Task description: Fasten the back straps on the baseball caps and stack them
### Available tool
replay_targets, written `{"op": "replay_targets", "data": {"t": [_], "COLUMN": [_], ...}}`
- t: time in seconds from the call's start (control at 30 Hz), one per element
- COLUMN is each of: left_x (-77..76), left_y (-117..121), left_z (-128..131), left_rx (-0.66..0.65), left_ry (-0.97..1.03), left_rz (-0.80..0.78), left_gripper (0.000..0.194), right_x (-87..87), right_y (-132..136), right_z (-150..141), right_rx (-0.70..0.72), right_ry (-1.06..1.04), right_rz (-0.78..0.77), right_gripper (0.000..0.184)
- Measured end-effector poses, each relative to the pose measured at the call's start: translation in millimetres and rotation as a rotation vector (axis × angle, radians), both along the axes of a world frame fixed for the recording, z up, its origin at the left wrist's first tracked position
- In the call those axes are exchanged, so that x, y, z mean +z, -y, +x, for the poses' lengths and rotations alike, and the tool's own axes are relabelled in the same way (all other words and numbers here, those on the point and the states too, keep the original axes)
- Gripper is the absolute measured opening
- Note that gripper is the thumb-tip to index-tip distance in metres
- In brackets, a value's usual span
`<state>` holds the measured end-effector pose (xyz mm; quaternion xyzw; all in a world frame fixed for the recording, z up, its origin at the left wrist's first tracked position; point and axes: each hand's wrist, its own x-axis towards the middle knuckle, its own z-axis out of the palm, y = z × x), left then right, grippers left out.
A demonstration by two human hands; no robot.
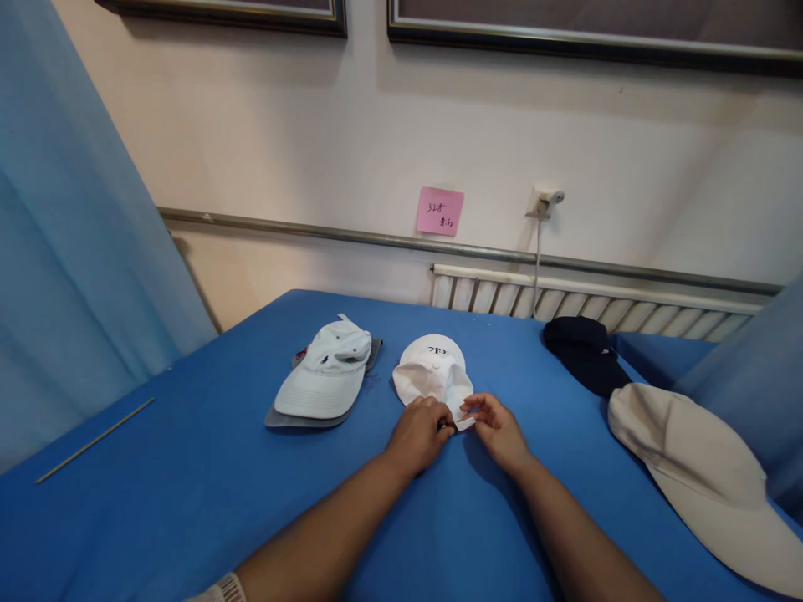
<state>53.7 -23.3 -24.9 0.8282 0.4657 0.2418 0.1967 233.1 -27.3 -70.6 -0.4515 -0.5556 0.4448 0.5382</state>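
Observation:
A white baseball cap [432,372] lies on the blue-covered table [207,502], its brim pointing away from me and its back strap towards me. Closed around the strap end near the buckle is my left hand [421,435]. My right hand [498,431] pinches the white strap's loose end from the other side, fingers bent. The left fingers partly hide the buckle. To the left rests a pale blue cap [329,372] with a small dark logo, stacked over a grey cap [301,420].
On the right lie a navy cap [580,351] and a large beige cap [696,460]. A thin stick [94,441] is at the far left. Behind the table are a radiator [495,293], a metal rail [351,238], a pink note [440,211] and a plugged socket [543,203]. Blue curtains [81,234] hang beside it.

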Motion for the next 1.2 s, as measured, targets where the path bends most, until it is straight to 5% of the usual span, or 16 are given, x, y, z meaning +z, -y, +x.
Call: {"op": "replay_targets", "data": {"t": [0.17, 0.33, 0.53, 0.67, 1.0, 1.2], "left_x": [2.4, 0.1, -5.2, -6.4, -6.1, -2.6], "left_y": [0, -3, -15, -19, -8, -5], "left_z": [-1, -3, -4, -5, -4, -1], "left_rx": [-0.008, -0.005, 0.073, 0.066, -0.006, 0.008], "left_ry": [0.027, 0.170, 0.544, 0.630, 0.289, 0.228], "left_rz": [-0.020, -0.081, -0.411, -0.462, -0.157, -0.123], "left_gripper": [0.007, 0.005, 0.014, 0.020, 0.008, 0.011], "right_x": [-0.2, 4.1, 25.1, 35.9, 29.5, 28.6], "right_y": [-9, -7, 8, 15, 13, 12], "right_z": [7, 12, 4, -1, 3, 0], "right_rx": [-0.211, -0.239, -0.093, 0.081, 0.214, 0.226], "right_ry": [-0.089, -0.195, -0.341, -0.430, -0.546, -0.499], "right_rz": [-0.087, -0.257, -0.495, -0.587, -0.570, -0.555], "right_gripper": [0.023, 0.024, 0.022, 0.022, 0.027, 0.034]}}
